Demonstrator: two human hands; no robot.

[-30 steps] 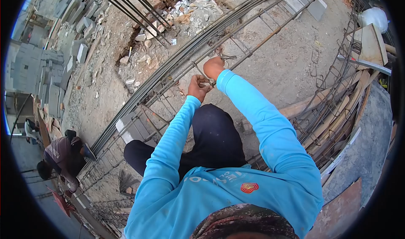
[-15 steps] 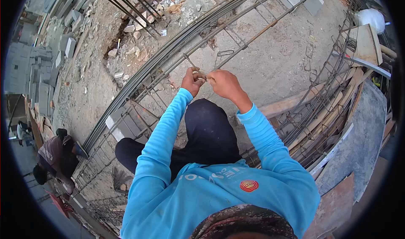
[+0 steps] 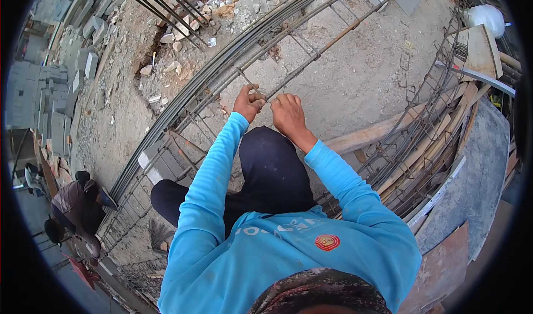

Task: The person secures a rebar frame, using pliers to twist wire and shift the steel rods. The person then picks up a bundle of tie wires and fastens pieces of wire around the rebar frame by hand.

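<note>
A long rebar cage with cross stirrups runs diagonally in front of my knees. My left hand is at a joint where a stirrup meets the near bar, its fingers curled about the steel. My right hand is closed just to the right of that joint, knuckles up and fingertips turned down. Whatever its fingers pinch is hidden or too thin to make out. The two hands are a small gap apart.
A bundle of long bars lies beyond the cage. Upright rebars stand by rubble. Planks, more cages and a grey sheet lie at right. Another person bends over at left, near stacked blocks.
My right hand has turned and drawn slightly down and away from my left hand. A thin bent wire loop seen beyond the hands no longer shows. The view has shifted a little.
</note>
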